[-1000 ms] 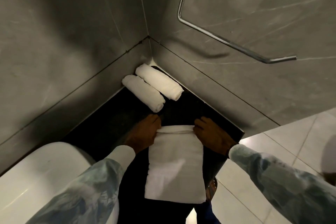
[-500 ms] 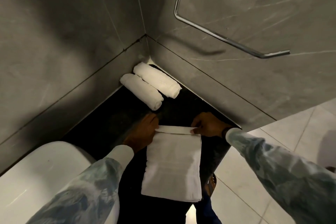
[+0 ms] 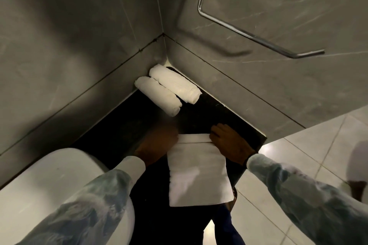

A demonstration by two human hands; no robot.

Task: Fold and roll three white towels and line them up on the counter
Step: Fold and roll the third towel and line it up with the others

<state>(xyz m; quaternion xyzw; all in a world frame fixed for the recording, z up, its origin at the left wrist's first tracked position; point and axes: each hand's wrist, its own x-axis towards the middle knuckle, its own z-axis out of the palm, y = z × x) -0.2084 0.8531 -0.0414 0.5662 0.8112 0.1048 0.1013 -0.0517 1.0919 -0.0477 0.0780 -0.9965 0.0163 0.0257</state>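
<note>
A folded white towel [image 3: 198,173] lies flat on the dark counter [image 3: 127,131], its near end hanging over the counter's front edge. Its far end is turned over into a narrow first roll. The left hand [image 3: 157,145] sits at the left end of that roll; it is blurred, so I cannot tell how its fingers lie. The right hand [image 3: 229,145] rests at the right end, fingers bent down onto the fold. A white basin [image 3: 49,195] stands at the counter's near left. In the far corner, against the grey walls, two rolled towels [image 3: 171,89] lie side by side, touching. A metal rail [image 3: 258,38] hangs on the right wall.
</note>
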